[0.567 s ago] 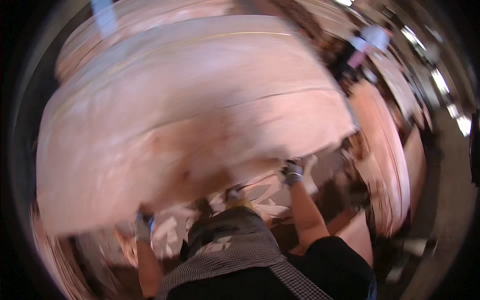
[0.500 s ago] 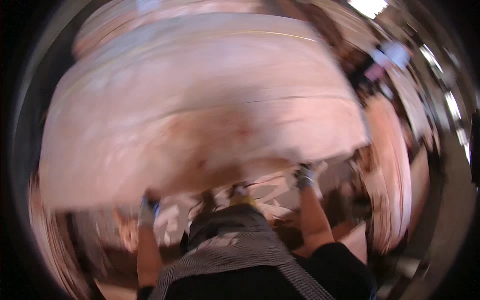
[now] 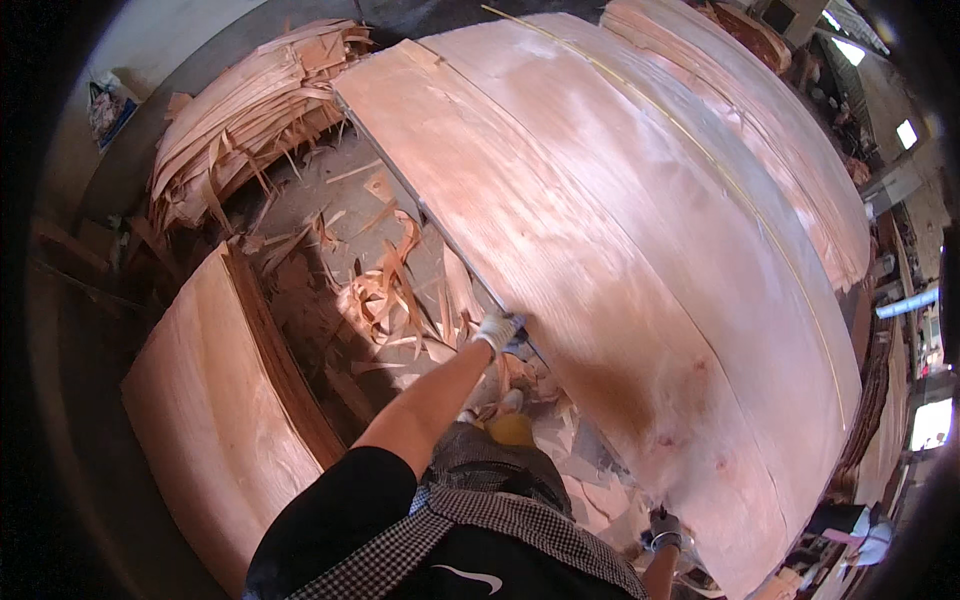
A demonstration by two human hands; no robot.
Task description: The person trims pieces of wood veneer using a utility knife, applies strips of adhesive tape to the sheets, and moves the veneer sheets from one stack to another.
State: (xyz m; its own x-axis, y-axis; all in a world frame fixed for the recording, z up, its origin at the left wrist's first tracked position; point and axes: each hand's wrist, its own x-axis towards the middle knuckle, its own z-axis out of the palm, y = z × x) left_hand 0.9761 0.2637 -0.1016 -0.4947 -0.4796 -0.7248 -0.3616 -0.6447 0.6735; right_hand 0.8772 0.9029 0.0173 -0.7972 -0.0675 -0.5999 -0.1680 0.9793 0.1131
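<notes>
A broad, pale pinkish wood veneer sheet (image 3: 600,250) lies on a wide stack in front of me, its near edge running diagonally from far left to near right. My left hand (image 3: 500,331), in a white-and-dark work glove, is closed round that edge at about its middle. Farther along the same edge, at the near right, my right hand (image 3: 663,528) in a grey-and-dark glove is closed on the sheet too. Its fingertips are partly hidden. A thin yellow strip (image 3: 690,145) runs lengthwise over the pale surface, and darker knots mark the near part.
Another veneer stack (image 3: 225,360) stands close on my left; a ragged one (image 3: 260,110) lies at the far left, and a further stack (image 3: 760,120) behind the sheet. Curly wood scraps (image 3: 385,290) litter the floor. A co-worker (image 3: 865,540) is at the lower right.
My view has swung left and sharpened from a blur, so the sheet's edge now slants instead of running crosswise. Both hands remain at that edge.
</notes>
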